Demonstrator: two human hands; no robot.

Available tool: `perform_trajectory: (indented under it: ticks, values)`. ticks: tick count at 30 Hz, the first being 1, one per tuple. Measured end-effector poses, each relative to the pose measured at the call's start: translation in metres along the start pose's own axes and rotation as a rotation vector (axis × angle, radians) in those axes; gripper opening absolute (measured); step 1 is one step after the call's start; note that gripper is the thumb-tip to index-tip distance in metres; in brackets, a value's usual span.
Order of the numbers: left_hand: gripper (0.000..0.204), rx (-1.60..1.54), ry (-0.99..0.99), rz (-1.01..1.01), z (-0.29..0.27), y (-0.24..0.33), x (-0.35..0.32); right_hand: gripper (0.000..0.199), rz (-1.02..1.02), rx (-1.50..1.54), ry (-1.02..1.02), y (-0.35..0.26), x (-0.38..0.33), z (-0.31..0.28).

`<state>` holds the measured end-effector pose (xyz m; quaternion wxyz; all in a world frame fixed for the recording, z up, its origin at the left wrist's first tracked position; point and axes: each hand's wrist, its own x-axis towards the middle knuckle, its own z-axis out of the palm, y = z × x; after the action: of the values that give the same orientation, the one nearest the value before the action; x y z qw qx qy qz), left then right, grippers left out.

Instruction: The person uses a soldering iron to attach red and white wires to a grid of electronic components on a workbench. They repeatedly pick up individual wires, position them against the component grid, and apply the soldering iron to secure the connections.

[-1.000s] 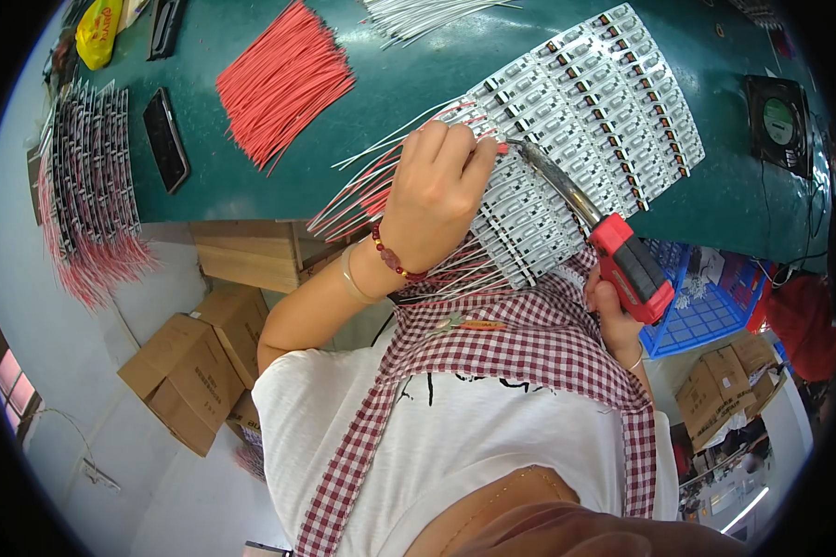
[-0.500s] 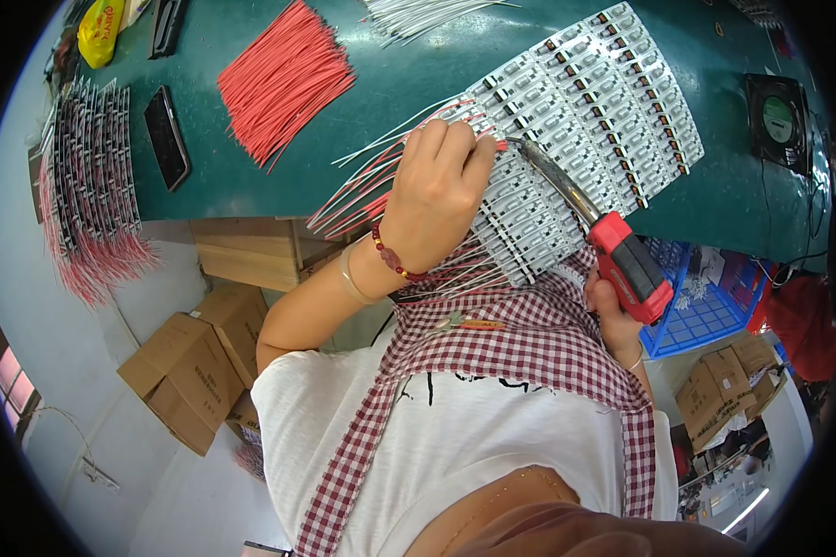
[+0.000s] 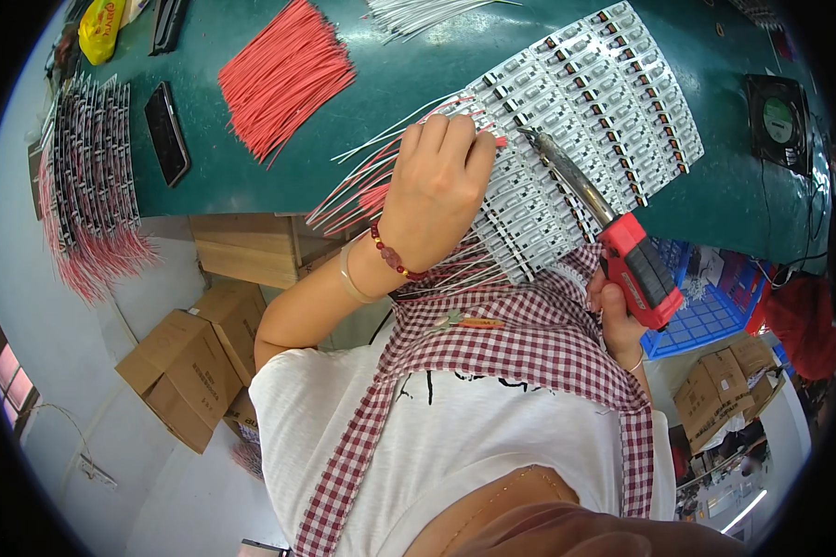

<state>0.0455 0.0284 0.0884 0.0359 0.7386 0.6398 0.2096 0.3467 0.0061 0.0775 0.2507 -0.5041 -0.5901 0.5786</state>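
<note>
My left hand [image 3: 435, 190] is closed over the left edge of a panel of small white circuit boards [image 3: 604, 102]. Its fingers pinch red wires [image 3: 373, 198], and red ends poke out by the fingertips. White wires also trail leftward from under that hand. In my right hand [image 3: 620, 320] is a soldering iron [image 3: 643, 271] with a red and black handle. Its metal tip hovers over the boards, a little right of the left fingertips and apart from them. The lower boards reach the checked apron [image 3: 511, 357], with wires hanging from their left edge.
On the green table [image 3: 418, 70] lie a pile of red wires [image 3: 286, 79], white wires [image 3: 427, 13] and a phone [image 3: 166, 135]. Wired boards [image 3: 88, 172] hang at the left edge. A black fan-like device [image 3: 778, 123] stands right, above a blue crate [image 3: 701, 325]. Cardboard boxes [image 3: 181, 381] stand below.
The soldering iron has shifted right, its tip drawing away from the left fingertips. My right hand has moved slightly right and down with it. My left hand has barely moved.
</note>
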Motion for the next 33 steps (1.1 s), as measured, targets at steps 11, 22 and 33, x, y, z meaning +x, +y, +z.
perform_trajectory:
  ticks: [11,22,33]
  values:
    - [0.028,-0.012,0.047,0.0,0.004,-0.003,-0.004,0.018,-0.054,-0.173,-0.019,0.005,0.009,0.005]
    - [0.026,-0.004,0.01,-0.023,0.004,0.002,0.0,0.027,0.032,0.175,0.017,-0.024,0.008,0.007]
    - [0.028,0.018,-0.001,-0.035,0.004,-0.002,0.001,0.053,-0.011,0.237,0.116,-0.021,0.01,0.003]
